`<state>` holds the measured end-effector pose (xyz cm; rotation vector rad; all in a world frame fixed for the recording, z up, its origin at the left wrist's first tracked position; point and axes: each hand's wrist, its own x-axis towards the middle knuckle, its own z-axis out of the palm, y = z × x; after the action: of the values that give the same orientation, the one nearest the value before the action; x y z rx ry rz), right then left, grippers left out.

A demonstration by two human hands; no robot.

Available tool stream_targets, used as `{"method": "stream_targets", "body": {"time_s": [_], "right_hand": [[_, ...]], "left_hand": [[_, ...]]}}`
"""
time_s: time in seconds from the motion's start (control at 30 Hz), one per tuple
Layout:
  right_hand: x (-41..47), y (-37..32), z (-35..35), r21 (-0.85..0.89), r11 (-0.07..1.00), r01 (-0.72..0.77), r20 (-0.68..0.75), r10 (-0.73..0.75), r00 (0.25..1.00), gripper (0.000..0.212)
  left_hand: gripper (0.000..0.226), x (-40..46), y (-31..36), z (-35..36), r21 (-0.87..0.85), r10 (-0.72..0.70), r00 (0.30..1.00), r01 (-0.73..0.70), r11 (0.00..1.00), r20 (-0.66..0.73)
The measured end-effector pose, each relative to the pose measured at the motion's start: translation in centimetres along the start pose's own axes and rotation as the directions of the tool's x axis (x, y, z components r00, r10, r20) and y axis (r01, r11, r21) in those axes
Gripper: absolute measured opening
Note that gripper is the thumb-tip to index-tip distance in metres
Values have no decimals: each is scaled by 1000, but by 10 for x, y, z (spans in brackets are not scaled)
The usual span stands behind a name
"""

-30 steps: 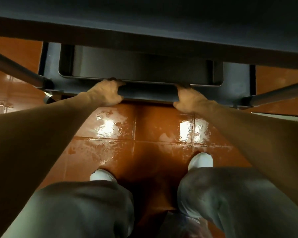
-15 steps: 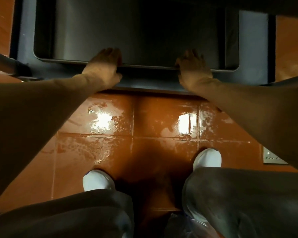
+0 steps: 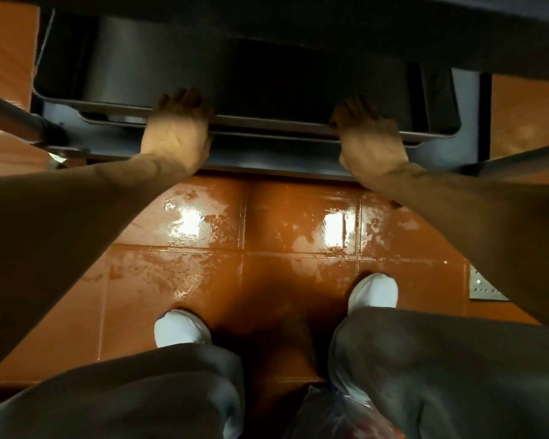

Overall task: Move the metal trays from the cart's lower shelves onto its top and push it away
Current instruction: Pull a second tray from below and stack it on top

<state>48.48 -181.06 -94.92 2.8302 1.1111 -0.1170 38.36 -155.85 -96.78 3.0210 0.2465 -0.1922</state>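
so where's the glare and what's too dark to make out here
Head view: two bright glare patches on the wet orange floor tiles; the metal tray interior sinks into deep shadow under the cart's top; left hand and right hand are lit, fingertips dim.

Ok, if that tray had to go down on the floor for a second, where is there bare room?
Bare floor lies between the cart's lower shelf and the white shoes, though it looks wet. The shelf is crowded: the metal tray fills it, left hand and right hand gripping its near rim. A metal plate sits at the floor's right edge.
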Motion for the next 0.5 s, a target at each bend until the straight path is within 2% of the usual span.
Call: {"method": "stream_targets", "body": {"time_s": [0.13,0.23,0.27,0.4,0.5], "right_hand": [[-15,-3,-36,71,997,-43,-31,45,998,43],[-23,-8,-59,97,993,-70,-34,74,997,37],[-26,-9,-67,89,994,-57,-22,60,998,37],[-39,-20,-97,46,998,33,67,-36,997,27],[-52,-26,-125,76,996,43,41,-47,998,26]], "left_hand": [[37,-11,1,-43,0,-12,997,12,1000,-83],[21,-24,5,-74,-18,-10,1000,10,1000,2],[15,-31,9,-83,-18,-13,1000,13,1000,17],[19,-62,20,-116,-70,46,999,-47,996,-12],[17,-75,19,-146,-101,70,997,-72,992,-21]]}}
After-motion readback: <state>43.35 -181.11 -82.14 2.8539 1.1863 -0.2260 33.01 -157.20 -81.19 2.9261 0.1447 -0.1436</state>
